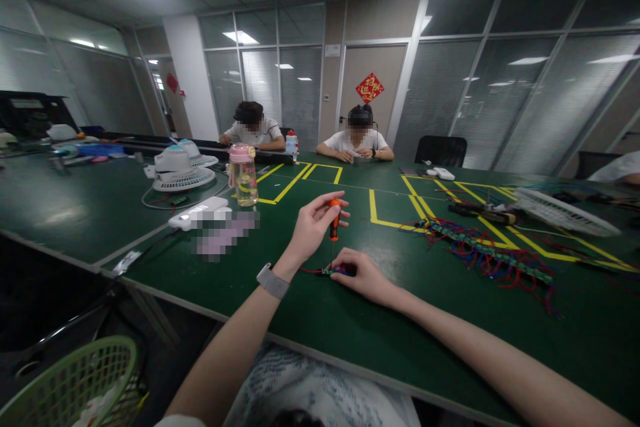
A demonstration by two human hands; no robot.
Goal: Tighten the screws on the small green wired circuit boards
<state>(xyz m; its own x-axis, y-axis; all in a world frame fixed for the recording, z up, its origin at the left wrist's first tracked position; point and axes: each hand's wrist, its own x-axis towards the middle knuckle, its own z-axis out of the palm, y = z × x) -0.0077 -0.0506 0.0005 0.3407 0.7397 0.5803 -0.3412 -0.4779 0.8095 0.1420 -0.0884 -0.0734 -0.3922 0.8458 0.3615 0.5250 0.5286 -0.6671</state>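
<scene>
My left hand (316, 221) is closed around the orange and black handle of a screwdriver (335, 221), which stands upright with its thin shaft pointing down. Below it, the shaft's tip meets a small green circuit board (326, 272) on the table. Red wire runs out of the board's left side, and dark blue wire lies by my right hand. My right hand (357, 273) rests on the table with its fingers pinched at the board's right end. How its fingertips sit on the board is partly hidden.
A long strip of green boards with red and blue wires (480, 247) lies to the right. Left stand a pink-lidded bottle (246, 177), a white power strip (197, 213) and white fan parts (183, 170). Two people sit across the green table (200, 300). A green basket (75, 380) is at lower left.
</scene>
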